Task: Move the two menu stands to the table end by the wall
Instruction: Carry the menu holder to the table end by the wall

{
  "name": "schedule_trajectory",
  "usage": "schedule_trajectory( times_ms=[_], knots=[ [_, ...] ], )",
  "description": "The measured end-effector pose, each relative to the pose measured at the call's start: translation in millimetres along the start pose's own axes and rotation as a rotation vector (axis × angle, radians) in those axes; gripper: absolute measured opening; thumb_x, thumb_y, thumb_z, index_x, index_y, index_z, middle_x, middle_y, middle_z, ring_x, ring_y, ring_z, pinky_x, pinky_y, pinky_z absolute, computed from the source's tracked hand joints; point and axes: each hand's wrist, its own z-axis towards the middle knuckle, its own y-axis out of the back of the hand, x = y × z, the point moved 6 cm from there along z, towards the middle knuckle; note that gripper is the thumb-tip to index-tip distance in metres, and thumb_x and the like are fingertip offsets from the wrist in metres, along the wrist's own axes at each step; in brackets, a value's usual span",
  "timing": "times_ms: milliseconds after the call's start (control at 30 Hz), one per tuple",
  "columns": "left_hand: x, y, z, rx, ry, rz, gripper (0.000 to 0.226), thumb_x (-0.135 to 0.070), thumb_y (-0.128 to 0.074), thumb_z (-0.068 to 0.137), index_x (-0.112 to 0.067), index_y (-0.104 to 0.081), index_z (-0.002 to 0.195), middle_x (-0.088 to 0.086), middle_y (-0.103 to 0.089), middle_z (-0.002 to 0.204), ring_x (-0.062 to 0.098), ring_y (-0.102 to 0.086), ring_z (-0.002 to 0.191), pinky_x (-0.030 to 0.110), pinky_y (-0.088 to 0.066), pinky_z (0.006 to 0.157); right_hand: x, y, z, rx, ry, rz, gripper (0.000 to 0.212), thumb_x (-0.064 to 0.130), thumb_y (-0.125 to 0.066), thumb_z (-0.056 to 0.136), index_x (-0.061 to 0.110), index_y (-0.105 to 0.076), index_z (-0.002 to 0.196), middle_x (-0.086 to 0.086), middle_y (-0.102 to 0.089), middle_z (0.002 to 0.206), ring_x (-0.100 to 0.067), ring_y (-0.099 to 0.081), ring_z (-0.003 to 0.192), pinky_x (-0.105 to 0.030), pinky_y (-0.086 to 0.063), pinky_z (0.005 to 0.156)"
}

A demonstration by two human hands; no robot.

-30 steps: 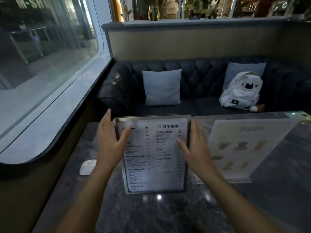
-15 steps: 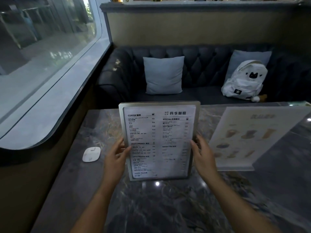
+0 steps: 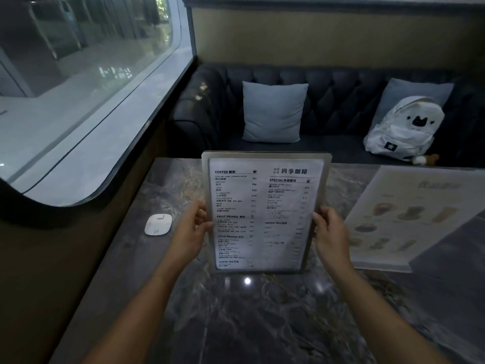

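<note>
Both hands are gripping the framed text menu stand by its side edges, left hand w/ thumb wrapping the front and right hand mirroring it, prob bc a tall flat panel is wanting to twist if you're pinching only one side. It's being held upright over the middle of the marble table; can't tell if its base is touching the top or hovering just above. The second menu stand, clear acrylic w/ drink pics, is leaning just to the right, its far edge getting cut off by the frame. Wall end is on the left, near the white puck thing. Lower menu text is blurring out, and fingers behind the frame are hidden.
</note>
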Motion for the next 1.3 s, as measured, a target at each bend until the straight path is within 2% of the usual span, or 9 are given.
schedule_trajectory(
  times_ms=[133, 300, 400, 500, 733, 867, 967, 1100, 1300],
  knots=[
    [1.5, 18.6, -18.7, -0.086, 0.026, -0.019, 0.042, 0.007, -0.056, 0.080, -0.033, -0.047, 0.078, 0.007, -0.054, 0.078, 0.016, -0.053, 0.075, 0.012, -0.047, 0.063, 11.4, -14.0, -3.4, 0.073, 0.057, 0.027, 0.010, 0.017, -0.048, 0.091, 0.017, -0.057, 0.096, -0.003, -0.064, 0.092, -0.022, -0.061, 0.086, -0.048, -0.053, 0.075],
    [3.9, 55.7, -56.4, -0.195, 0.050, -0.023, 0.031, 0.008, -0.058, 0.079, -0.023, -0.052, 0.080, 0.014, -0.058, 0.078, 0.009, -0.057, 0.073, 0.011, -0.047, 0.060, 36.8, -43.6, -9.4, 0.212, 0.114, 0.070, 0.022, 0.018, -0.047, 0.091, 0.036, -0.052, 0.080, 0.012, -0.061, 0.084, 0.001, -0.060, 0.076, -0.022, -0.049, 0.061],
    [10.2, 77.6, -84.7, -0.267, 0.093, 0.012, 0.039, 0.007, -0.061, 0.078, -0.030, -0.048, 0.073, 0.001, -0.050, 0.068, 0.007, -0.051, 0.065, 0.021, -0.046, 0.062, 51.3, -67.1, -17.0, 0.332, 0.150, 0.071, 0.016, 0.019, -0.046, 0.092, 0.030, -0.055, 0.084, -0.002, -0.063, 0.094, -0.016, -0.062, 0.086, -0.039, -0.054, 0.071],
    [18.8, 97.9, -117.0, -0.357, 0.146, 0.046, 0.036, 0.003, -0.063, 0.078, -0.030, -0.047, 0.075, -0.001, -0.048, 0.068, 0.004, -0.048, 0.062, 0.021, -0.044, 0.061, 65.9, -90.9, -26.5, 0.411, 0.216, 0.081, 0.011, 0.016, -0.047, 0.092, 0.015, -0.058, 0.095, 0.003, -0.060, 0.089, -0.025, -0.061, 0.089, -0.050, -0.054, 0.076],
    [21.1, 125.7, -195.6, -0.562, 0.238, 0.041, 0.036, 0.005, -0.064, 0.078, -0.027, -0.047, 0.080, 0.001, -0.048, 0.070, -0.002, -0.049, 0.062, 0.007, -0.042, 0.057, 98.0, -146.4, -61.3, 0.619, 0.343, 0.062, 0.010, 0.022, -0.044, 0.092, 0.024, -0.053, 0.088, 0.015, -0.056, 0.082, 0.005, -0.054, 0.077, -0.021, -0.038, 0.060],
    [18.4, 130.7, -238.3, -0.670, 0.299, 0.005, 0.030, 0.009, -0.064, 0.075, -0.015, -0.051, 0.086, 0.000, -0.047, 0.070, 0.003, -0.048, 0.066, 0.019, -0.046, 0.065, 109.5, -176.2, -81.2, 0.732, 0.362, 0.072, 0.011, 0.019, -0.046, 0.093, 0.016, -0.056, 0.090, -0.003, -0.060, 0.092, -0.021, -0.058, 0.086, -0.032, -0.047, 0.067],
    [11.7, 126.8, -265.5, -0.728, 0.317, 0.010, 0.038, 0.008, -0.064, 0.075, -0.028, -0.052, 0.078, -0.002, -0.047, 0.069, -0.004, -0.048, 0.062, 0.017, -0.047, 0.064, 118.0, -194.2, -97.2, 0.789, 0.419, 0.042, 0.014, 0.019, -0.044, 0.093, 0.014, -0.058, 0.095, 0.000, -0.059, 0.091, -0.021, -0.057, 0.089, -0.031, -0.048, 0.068],
    [10.8, 116.9, -295.3, -0.810, 0.391, 0.035, 0.038, 0.000, -0.067, 0.076, -0.036, -0.053, 0.075, -0.003, -0.052, 0.070, -0.001, -0.051, 0.066, 0.014, -0.046, 0.064, 122.0, -212.5, -114.4, 0.907, 0.423, 0.063, 0.017, 0.018, -0.042, 0.094, 0.012, -0.057, 0.099, -0.005, -0.062, 0.100, -0.025, -0.059, 0.096, -0.052, -0.051, 0.083],
    [9.4, 98.6, -320.2, -0.895, 0.451, 0.022, 0.046, 0.001, -0.067, 0.075, -0.043, -0.054, 0.073, -0.003, -0.054, 0.070, 0.009, -0.054, 0.070, 0.026, -0.050, 0.065, 122.2, -224.7, -128.1, 1.000, 0.461, 0.064, 0.018, 0.014, -0.042, 0.094, 0.007, -0.055, 0.105, -0.017, -0.063, 0.108, -0.033, -0.058, 0.099, -0.057, -0.049, 0.084]
  ],
)
